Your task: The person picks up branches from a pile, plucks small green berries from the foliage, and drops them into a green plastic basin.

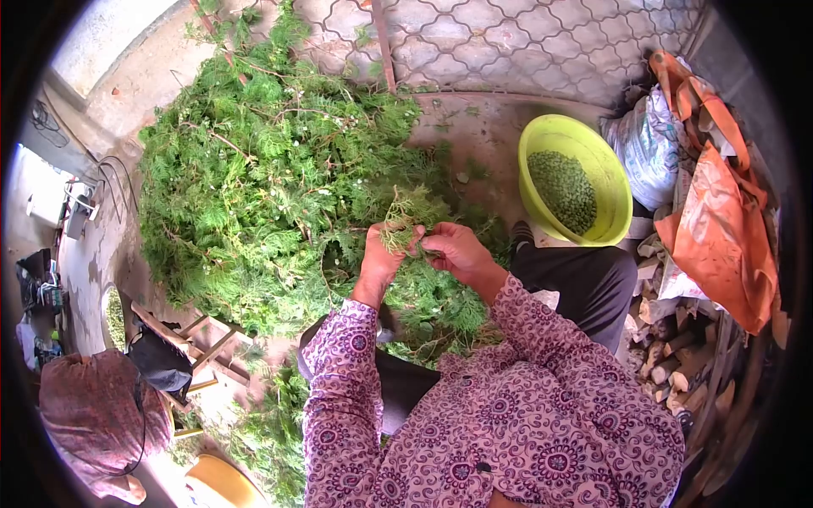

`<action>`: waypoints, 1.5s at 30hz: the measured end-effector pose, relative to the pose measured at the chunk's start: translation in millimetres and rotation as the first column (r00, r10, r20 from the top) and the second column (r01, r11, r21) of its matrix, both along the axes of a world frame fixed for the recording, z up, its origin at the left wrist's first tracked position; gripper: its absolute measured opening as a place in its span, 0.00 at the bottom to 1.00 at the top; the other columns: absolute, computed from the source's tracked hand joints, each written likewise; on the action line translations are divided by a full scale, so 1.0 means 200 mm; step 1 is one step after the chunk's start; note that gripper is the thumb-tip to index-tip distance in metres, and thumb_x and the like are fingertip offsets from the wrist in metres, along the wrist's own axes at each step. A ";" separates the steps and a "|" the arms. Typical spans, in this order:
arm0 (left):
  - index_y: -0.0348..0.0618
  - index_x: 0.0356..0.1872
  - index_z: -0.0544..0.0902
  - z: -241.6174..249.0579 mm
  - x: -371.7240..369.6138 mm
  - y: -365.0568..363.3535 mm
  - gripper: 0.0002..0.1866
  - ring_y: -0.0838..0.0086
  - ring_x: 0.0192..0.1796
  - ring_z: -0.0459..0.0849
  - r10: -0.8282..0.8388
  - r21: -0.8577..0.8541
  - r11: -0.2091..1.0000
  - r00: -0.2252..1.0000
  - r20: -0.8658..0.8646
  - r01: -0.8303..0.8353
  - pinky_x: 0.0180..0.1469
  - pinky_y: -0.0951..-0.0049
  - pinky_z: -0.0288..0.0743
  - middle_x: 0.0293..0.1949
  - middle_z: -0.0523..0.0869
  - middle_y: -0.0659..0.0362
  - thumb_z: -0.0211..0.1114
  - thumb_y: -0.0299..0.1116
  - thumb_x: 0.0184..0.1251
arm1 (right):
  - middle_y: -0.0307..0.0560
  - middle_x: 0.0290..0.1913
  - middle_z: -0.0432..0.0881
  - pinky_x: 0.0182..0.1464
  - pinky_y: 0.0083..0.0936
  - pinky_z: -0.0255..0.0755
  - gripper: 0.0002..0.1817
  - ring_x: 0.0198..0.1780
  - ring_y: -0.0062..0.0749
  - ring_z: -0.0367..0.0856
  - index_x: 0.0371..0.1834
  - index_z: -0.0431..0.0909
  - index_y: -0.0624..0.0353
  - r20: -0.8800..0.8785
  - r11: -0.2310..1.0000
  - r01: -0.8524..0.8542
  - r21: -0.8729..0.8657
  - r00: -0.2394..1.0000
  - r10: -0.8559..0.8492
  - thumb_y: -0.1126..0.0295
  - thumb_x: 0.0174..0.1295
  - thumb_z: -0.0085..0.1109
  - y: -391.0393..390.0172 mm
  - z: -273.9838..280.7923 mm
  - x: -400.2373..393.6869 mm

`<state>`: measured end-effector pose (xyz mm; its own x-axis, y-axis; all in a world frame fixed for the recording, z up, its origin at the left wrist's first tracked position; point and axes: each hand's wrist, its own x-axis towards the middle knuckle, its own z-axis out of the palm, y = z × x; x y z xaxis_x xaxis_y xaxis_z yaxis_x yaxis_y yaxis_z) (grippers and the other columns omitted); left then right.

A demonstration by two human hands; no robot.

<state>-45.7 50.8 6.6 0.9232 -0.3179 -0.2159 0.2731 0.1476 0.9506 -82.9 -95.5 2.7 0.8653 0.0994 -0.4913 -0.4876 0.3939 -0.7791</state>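
Note:
My left hand (379,261) is closed around a feathery green sprig (405,222), which looks like cypress or thuja and stands up from my fingers. Close beside it, my right hand (461,252) pinches at the lower end of the sprig; what lies between its fingertips is too small to make out. Both hands are above the edge of a big heap of cut green branches (254,195) dotted with small pale bits. To the right, a yellow-green basin (616,169) holds a layer of small green pieces (561,188), perhaps seed cones.
An orange bag (720,241) and a whitish sack (642,146) stand right of the basin, above stacked firewood (677,360). A metal lattice (508,42) lines the back. At left are another person (97,415), a wooden frame (203,347) and an orange-yellow tub (222,483).

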 end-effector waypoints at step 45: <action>0.42 0.30 0.78 -0.05 0.00 0.04 0.01 0.77 0.30 0.77 0.066 -0.409 0.905 0.990 -0.126 -0.113 0.30 0.72 0.77 0.28 0.80 0.63 0.62 0.25 0.57 | 0.44 0.27 0.77 0.28 0.26 0.73 0.03 0.26 0.26 0.76 0.27 0.71 0.59 -0.020 0.898 0.277 0.342 0.958 -0.287 0.74 0.56 0.50 -0.10 -0.07 0.02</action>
<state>-45.7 59.0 -3.5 0.9308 -0.3172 -0.1815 0.3365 0.5504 0.7640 -79.8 -116.2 -11.0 0.8956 0.0040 -0.4448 -0.2953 0.7532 -0.5878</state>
